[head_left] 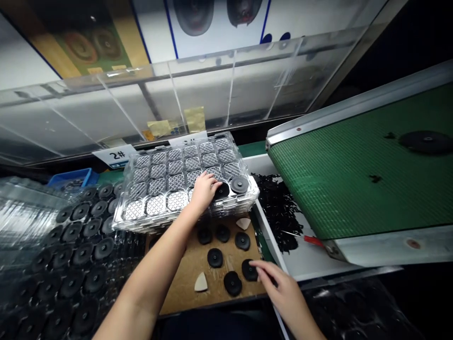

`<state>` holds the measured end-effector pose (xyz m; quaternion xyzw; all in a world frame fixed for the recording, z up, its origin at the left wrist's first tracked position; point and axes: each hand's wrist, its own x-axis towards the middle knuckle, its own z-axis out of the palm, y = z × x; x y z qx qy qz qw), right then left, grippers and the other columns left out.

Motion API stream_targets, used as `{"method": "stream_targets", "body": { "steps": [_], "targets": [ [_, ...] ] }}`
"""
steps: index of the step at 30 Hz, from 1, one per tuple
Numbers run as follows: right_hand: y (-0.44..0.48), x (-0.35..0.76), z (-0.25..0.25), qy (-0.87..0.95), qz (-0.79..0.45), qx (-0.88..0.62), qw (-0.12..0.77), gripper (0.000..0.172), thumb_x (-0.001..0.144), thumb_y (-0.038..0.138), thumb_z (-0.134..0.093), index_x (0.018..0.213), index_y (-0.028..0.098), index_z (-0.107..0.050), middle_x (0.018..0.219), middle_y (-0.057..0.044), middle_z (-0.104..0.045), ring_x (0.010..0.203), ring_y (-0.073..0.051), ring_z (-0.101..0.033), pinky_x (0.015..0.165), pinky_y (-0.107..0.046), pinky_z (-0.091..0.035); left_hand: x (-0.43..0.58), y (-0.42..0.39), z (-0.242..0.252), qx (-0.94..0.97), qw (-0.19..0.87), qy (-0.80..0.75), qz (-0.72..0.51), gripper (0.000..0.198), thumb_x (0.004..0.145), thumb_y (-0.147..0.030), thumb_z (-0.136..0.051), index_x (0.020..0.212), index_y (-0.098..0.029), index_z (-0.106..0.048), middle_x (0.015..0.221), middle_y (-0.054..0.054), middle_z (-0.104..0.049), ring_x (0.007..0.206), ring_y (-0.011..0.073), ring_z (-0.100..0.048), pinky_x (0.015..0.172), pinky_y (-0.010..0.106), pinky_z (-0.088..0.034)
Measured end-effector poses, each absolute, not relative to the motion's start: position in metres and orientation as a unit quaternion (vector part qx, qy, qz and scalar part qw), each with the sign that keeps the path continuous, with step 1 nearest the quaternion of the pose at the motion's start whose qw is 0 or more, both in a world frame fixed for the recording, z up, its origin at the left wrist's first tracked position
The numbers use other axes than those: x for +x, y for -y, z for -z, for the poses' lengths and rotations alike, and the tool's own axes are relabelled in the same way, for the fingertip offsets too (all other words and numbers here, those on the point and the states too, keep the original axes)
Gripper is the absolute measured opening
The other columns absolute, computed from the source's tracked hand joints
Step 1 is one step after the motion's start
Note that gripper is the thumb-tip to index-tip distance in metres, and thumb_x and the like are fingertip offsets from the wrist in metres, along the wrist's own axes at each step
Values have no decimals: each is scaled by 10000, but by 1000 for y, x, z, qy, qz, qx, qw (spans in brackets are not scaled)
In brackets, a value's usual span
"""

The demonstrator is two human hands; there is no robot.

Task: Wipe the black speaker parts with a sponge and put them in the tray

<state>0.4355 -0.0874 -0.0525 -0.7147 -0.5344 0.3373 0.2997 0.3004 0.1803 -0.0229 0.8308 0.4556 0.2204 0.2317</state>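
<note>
Left hand (203,191) touches one of two tray discs (222,191), grip unclear; right hand (281,288) pinches another disc (248,271).

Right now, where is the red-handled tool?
In the head view, the red-handled tool lies right of centre, over the white tray, its tip among black scraps, its handle beside the green conveyor.

The left hand (204,191), right hand (279,288) and left forearm (155,269) are bare; dark, navy-tinged clothing (212,326) shows at bottom centre.

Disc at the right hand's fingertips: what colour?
Black. The disc shows best in the head view, the only one here.
</note>
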Motion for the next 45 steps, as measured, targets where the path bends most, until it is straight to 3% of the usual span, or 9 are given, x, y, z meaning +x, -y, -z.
{"method": "stream_targets", "body": {
  "steps": [3,9,15,20,24,30,37,41,45],
  "targets": [
    [55,473,73,498,-289,-762,296,192,909,268,-478,999,201,-634,903,-40,-675,805,-165,-642,736,-322,-528,297,-177,31,832,209,-463,-223,232,847,-290,-527,1029,-166,-602,1238,82,-562,1185,248,-481,995,531,-369],
    [-42,535,126,441,-198,-823,299,281,896,294,-540,1156,186,-540,1217,-77,-541,1033,-216,-562,871,-441,-469,274,-154,13,823,188,-472,-255,316,880,-277,-438,1141,-150,-564,1355,162,-479,1359,296,-273,1080,521,-294],
    [-86,551,154,451,-236,-798,323,321,883,296,-561,1178,174,-531,1236,-79,-535,1083,-241,-541,901,-479,-444,211,-62,14,846,232,-415,-241,307,843,-127,-434,1023,-261,-645,1228,81,-617,1236,220,-484,999,393,-441],
    [-79,553,157,387,-279,-791,384,308,883,295,-560,1168,183,-537,1254,-78,-518,1099,-243,-525,912,-477,-432,179,24,54,701,430,-513,-247,267,852,-210,-460,955,-298,-690,1125,87,-683,1048,199,-632,873,257,-509],
    [-58,549,142,295,-340,-757,474,374,892,358,-530,1226,194,-482,1257,-84,-500,1065,-239,-535,882,-461,-444,187,42,60,584,494,-581,-278,214,831,-312,-512,894,-290,-716,1089,85,-699,1028,208,-640,889,266,-498],
    [-9,513,84,177,-540,-585,579,673,812,731,-251,1131,219,-550,1039,-99,-609,754,-194,-576,639,-359,-462,200,6,38,532,591,-552,-252,228,817,-355,-531,884,-245,-720,1044,92,-710,1029,244,-622,930,358,-480],
    [33,417,29,80,-769,-390,500,675,742,736,-413,1035,182,-665,885,-113,-639,529,-126,-453,469,-263,-355,221,-5,7,480,680,-466,-300,423,771,-428,-595,1152,-247,-574,1217,111,-624,1135,247,-564,972,406,-449],
    [43,372,14,37,-835,-305,456,580,726,708,-484,992,229,-675,920,-76,-652,589,-132,-506,528,-261,-404,217,15,-7,494,693,-420,-314,768,593,-350,-780,1281,-325,-439,1406,81,-452,1286,264,-411,1068,390,-345],
    [46,340,3,9,-862,-260,434,457,748,680,-484,966,326,-672,902,-14,-677,727,-158,-581,657,-284,-460,199,38,-5,500,667,-434,-343,780,635,-258,-764,1304,-376,-380,1404,41,-454,1311,241,-375,1109,387,-267]
  ]
}}
